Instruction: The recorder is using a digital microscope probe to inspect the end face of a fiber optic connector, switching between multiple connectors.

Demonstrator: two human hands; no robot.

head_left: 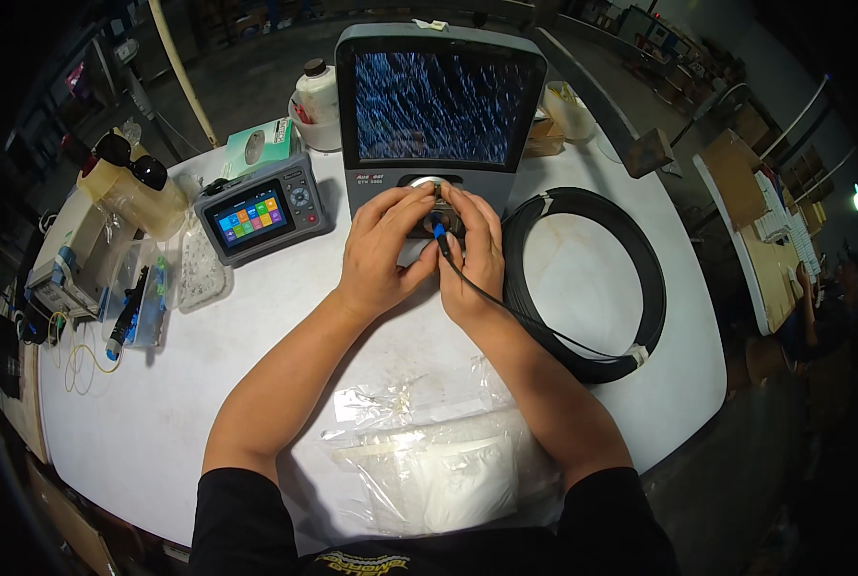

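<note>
Both my hands meet at the front of a grey tester with a large screen (433,108), which shows bright blue-white streaks on black. A blue-tipped fibre-optic connector (440,233) on a thin black cable points at the tester's round silver fitting (427,180). My right hand (474,264) is closed around the connector, thumb and fingers beside it. Curled over the fitting from the other side, my left hand (381,245) has its fingertips against those of the right. What the left fingers grip is hidden. From the connector, the cable runs over my right wrist to a black cable coil (652,278).
Left of the tester stands a handheld meter (256,213) with a lit colour screen. Farther left are a clear tray (146,298), a beige container (151,206) and sunglasses. A white bottle (317,91) stands behind. Clear plastic bags (448,475) lie between my forearms.
</note>
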